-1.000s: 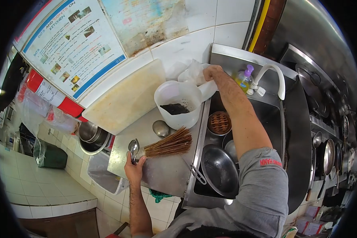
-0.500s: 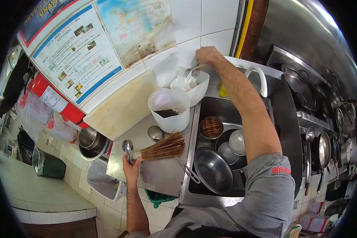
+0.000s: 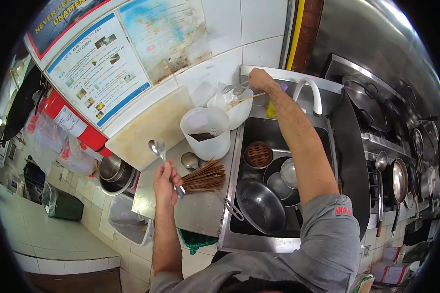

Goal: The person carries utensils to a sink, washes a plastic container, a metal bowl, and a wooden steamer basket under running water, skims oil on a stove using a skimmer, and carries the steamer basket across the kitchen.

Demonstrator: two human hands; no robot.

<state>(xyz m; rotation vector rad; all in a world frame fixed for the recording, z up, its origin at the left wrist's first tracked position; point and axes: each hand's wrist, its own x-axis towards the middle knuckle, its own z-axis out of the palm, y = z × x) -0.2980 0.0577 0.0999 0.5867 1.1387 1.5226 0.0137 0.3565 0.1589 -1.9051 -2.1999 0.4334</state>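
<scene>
My left hand [image 3: 165, 184] is closed around metal spoons [image 3: 157, 148], bowls pointing up and a handle end sticking out below. Beside it a bundle of stiff brown broom bristles [image 3: 205, 177] lies on the steel counter, its bound end partly hidden behind the hand. My right hand [image 3: 262, 79] reaches to the back and grips a fork and a spoon [image 3: 239, 90] by their handles. Their heads are over a white plastic container [image 3: 239, 111], where a thin wooden stick [image 3: 249, 99] also rests. In front stands another cut white container [image 3: 206, 139] with something dark inside.
A sink [image 3: 237, 239] on the right holds a black pan [image 3: 261, 207], bowls and a brown slotted piece [image 3: 258, 155]. The white faucet [image 3: 317, 97] arches behind my right arm. A cutting board [image 3: 154, 129] leans on the wall. A ladle [image 3: 190, 160] and tongs [image 3: 233, 210] lie nearby.
My left hand has risen with the spoons, which have moved up from beside the bristles. My right hand has shifted slightly right and down; the wooden stick now slants across the rear container.
</scene>
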